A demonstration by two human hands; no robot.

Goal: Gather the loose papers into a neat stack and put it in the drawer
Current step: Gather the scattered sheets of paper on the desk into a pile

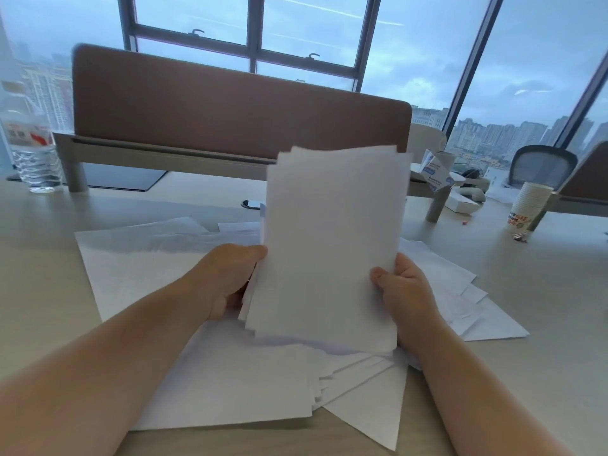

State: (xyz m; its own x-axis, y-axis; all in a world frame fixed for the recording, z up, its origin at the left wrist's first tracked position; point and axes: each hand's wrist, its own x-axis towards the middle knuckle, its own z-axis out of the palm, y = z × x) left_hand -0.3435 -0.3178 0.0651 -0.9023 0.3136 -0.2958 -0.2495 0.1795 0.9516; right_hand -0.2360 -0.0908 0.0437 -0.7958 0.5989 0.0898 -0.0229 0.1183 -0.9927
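Observation:
A stack of white papers [332, 245] stands upright above the desk, its top edges uneven. My left hand [227, 278] grips the stack's left edge and my right hand [401, 287] grips its right edge, thumb on the front sheet. More loose white sheets [230, 383] lie spread flat on the desk under and around my hands, some fanned out at the right [473, 304]. No drawer is in view.
A brown desk divider [237, 106] stands behind the papers. A clear water bottle [33, 149] is at the far left. Stacked paper cups [526, 205] and small boxes [437, 172] sit at the right, with a grey office chair [543, 166] beyond. The beige desk [39, 258] extends left.

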